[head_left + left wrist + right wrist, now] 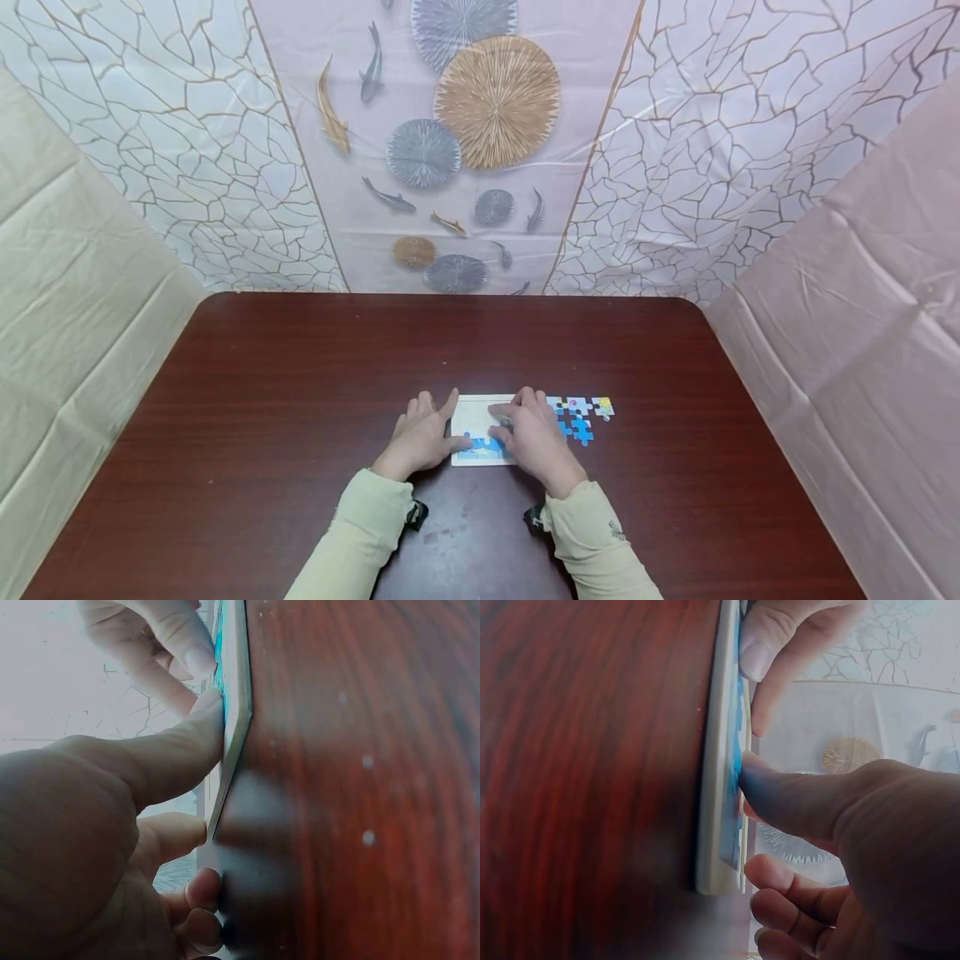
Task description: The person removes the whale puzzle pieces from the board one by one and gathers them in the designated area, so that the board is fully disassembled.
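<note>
A pale, shallow puzzle board (472, 408) lies on the table, with blue jigsaw pieces (483, 450) fitted along its near side. My left hand (420, 435) is at the board's left edge. In the left wrist view its extended thumb (180, 746) presses down on the blue pieces, and another fingertip touches the board's edge. My right hand (534, 437) reaches over the board's right part. Its thumb (787, 796) presses the blue pieces in the right wrist view, while the index finger stretches across the board, apart from the thumb. The right hand covers the board's right side.
Several loose jigsaw pieces (581, 427), blue, white and yellow, lie right of the board, partly behind my right hand. The dark red-brown wooden table (300, 358) extends on all sides. A patterned curtain (480, 208) hangs behind its far edge.
</note>
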The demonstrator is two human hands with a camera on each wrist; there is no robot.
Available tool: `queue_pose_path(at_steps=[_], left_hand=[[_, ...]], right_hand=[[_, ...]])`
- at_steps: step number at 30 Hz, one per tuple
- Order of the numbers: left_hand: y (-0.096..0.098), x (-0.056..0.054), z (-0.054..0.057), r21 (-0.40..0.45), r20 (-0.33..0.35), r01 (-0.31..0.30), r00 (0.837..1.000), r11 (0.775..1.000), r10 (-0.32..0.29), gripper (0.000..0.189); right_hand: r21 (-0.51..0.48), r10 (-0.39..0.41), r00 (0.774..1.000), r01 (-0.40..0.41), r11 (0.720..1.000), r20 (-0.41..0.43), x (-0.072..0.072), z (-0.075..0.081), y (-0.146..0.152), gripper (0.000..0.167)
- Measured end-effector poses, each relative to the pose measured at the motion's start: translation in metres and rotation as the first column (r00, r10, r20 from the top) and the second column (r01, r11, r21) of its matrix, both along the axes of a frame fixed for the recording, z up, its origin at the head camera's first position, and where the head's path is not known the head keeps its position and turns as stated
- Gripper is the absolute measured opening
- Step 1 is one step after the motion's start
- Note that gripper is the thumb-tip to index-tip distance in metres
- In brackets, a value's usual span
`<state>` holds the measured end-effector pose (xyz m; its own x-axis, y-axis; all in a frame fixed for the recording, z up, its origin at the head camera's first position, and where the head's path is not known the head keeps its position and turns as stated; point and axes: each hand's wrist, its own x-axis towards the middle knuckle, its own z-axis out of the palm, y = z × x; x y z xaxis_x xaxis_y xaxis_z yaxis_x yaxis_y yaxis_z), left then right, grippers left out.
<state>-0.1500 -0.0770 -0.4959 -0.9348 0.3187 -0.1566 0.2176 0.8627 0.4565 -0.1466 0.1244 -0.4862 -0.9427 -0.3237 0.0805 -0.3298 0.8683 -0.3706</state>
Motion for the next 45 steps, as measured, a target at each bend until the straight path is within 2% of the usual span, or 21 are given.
queue_pose_path(at_steps=[13,20,29,39,45], left_hand=[[0.001,0.000,0.000,-0.005,-0.005,0.006,1.000,1.000,-0.006,0.085],[0.000,0.000,-0.002,0.010,-0.007,0.005,1.000,1.000,-0.005,0.086],[0.000,0.000,-0.002,-0.001,-0.014,0.002,1.000,1.000,-0.002,0.086],[-0.001,0.001,-0.001,0.012,-0.007,-0.001,1.000,1.000,0.001,0.085],[-0.001,0.000,-0.002,0.018,-0.019,-0.003,1.000,1.000,0.003,0.084]], right_hand=[[-0.028,0.019,1.000,-0.018,0.999,0.017,0.000,-0.001,0.008,0.022],[-0.029,-0.008,0.999,0.009,1.000,0.038,0.001,0.004,0.011,0.019],[-0.012,-0.027,0.999,0.027,1.000,0.047,-0.003,0.003,0.009,0.012],[0.005,-0.067,0.994,0.067,0.998,0.087,-0.005,0.004,0.003,0.016],[-0.005,-0.062,0.996,0.063,0.998,0.065,-0.005,0.001,0.003,0.020]])
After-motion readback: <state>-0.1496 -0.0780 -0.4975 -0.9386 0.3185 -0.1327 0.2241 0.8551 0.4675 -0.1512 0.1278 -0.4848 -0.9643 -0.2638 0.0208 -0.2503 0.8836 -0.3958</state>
